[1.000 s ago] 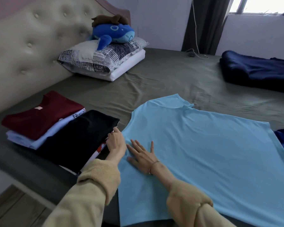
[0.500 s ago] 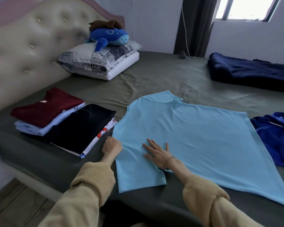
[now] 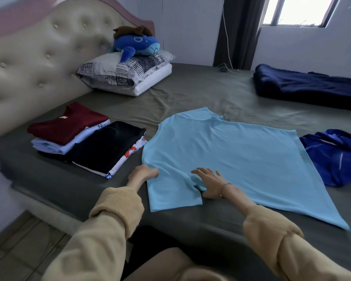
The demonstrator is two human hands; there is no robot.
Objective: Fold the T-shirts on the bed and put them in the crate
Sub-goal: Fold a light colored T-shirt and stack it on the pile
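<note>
A light blue T-shirt (image 3: 231, 155) lies flat on the bed's grey-green sheet (image 3: 201, 92), one sleeve pointing toward me. My left hand (image 3: 143, 173) grips the shirt's left edge at the shoulder, fingers curled on the cloth. My right hand (image 3: 210, 183) rests at the armpit beside the sleeve, fingers spread on the fabric, thumb at its edge. Left of the shirt lie two stacks of folded T-shirts: a maroon one (image 3: 69, 124) on light blue ones, and a black one (image 3: 107, 145) on a white printed one. A crumpled royal blue shirt (image 3: 336, 157) lies at the right. No crate is in view.
A tufted headboard (image 3: 34, 63) runs along the left. Two pillows (image 3: 128, 72) with a blue plush whale (image 3: 136, 45) sit at the far left. A folded navy blanket (image 3: 310, 88) lies at the far right. The bed's near edge is just below my hands.
The light blue shirt has slid away from the bed edge, so its sleeve now lies fully on the sheet. Both hands moved along it toward the sleeve; the view shifted right.
</note>
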